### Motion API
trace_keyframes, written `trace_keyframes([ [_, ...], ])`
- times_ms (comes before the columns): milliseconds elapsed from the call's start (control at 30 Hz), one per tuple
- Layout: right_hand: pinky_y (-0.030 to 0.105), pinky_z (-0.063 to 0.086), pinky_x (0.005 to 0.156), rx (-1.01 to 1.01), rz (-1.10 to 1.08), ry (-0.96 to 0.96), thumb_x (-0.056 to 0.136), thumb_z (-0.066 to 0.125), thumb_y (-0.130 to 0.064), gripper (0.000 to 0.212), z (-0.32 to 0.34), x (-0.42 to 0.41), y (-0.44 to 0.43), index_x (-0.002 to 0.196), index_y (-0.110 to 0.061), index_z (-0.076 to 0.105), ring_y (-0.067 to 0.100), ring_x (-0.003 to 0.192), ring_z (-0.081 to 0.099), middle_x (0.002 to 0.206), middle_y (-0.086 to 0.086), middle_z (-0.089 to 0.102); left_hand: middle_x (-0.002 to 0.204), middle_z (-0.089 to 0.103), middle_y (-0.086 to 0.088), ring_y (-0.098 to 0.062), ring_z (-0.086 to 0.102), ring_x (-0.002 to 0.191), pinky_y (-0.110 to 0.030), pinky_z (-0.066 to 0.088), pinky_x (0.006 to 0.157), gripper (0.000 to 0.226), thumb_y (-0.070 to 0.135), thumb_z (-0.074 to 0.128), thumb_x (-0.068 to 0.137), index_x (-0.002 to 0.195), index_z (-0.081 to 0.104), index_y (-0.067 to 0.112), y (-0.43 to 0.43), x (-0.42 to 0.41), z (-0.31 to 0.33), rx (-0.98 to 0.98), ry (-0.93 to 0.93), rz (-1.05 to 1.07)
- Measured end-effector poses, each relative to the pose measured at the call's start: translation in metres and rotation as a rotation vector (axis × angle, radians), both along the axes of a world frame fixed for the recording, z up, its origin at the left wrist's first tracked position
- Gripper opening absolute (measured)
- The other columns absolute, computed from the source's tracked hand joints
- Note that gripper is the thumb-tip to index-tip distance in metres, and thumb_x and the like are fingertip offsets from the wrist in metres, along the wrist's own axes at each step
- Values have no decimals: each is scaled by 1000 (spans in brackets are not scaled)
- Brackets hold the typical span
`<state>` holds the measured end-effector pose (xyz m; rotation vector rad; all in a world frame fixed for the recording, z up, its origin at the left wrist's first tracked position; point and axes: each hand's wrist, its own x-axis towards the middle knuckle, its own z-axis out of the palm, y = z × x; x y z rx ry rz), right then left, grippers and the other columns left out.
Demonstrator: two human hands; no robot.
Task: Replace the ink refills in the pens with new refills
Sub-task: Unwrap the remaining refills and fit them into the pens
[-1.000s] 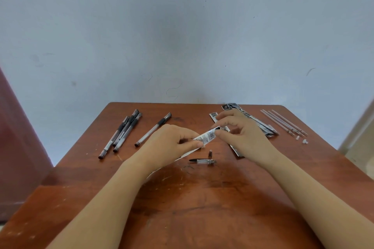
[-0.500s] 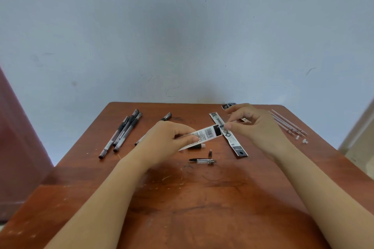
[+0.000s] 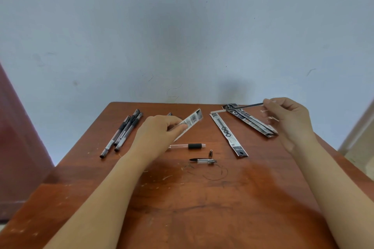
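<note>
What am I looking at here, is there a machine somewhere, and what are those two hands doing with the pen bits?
No machine here: a person works with bare hands, and the camera sits on their head, looking forward and down, so both arms reach in from below. The left hand grips a printed refill packet, lifted off the wooden table. The right hand pinches a thin dark refill in its fingers, held above a pile of packets. One more single packet lies flat between the hands. At the left lie several pens. In the middle is a pen taken apart: a clear barrel with a black grip, a small metal tip and a clear cap.
</note>
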<state>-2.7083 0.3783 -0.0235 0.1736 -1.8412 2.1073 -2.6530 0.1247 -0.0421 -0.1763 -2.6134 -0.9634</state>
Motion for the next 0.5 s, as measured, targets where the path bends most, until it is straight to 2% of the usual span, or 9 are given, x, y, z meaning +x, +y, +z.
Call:
trace_keyframes([
  [67,16,38,44,-5,-9,-3,82,62,-6,24,0,0,0,62,-16,56,4,45,52,46,-7,60,63,57,10,-10,48,58,-29,39,56,18,30,54,88,89,70,21,0,0,-1,54,29,14],
  [167,15,40,45,-45,-19,-9,83,60,-6,23,2,2,0,63,-16,55,5,48,55,49,-8,62,75,62,7,-7,49,65,-26,43,62,18,29,54,87,95,69,21,1,1,1,106,71,40],
  [267,16,47,53,-140,28,-11,86,55,-6,23,5,4,1,66,-16,53,6,54,60,57,-6,68,79,59,9,-4,48,67,-13,39,61,19,26,57,85,100,68,23,2,2,4,109,146,12],
  [367,16,48,53,-177,102,3,91,48,-7,21,8,8,-3,73,-15,54,7,53,60,55,-5,66,78,57,10,-5,47,68,-17,37,59,17,22,60,83,96,70,23,5,4,4,38,246,-77],
  [433,17,40,45,-150,148,16,93,44,-11,20,9,11,-6,78,-16,56,9,42,48,45,-6,54,77,55,11,-3,48,72,-16,36,61,16,23,61,82,95,71,23,6,3,2,-17,320,-117],
  [500,16,22,39,-68,200,15,94,44,-15,20,8,14,-11,80,-17,58,8,35,29,42,-7,39,79,54,11,-5,48,74,-17,38,63,20,32,59,82,94,71,22,6,2,0,-57,386,-146],
])
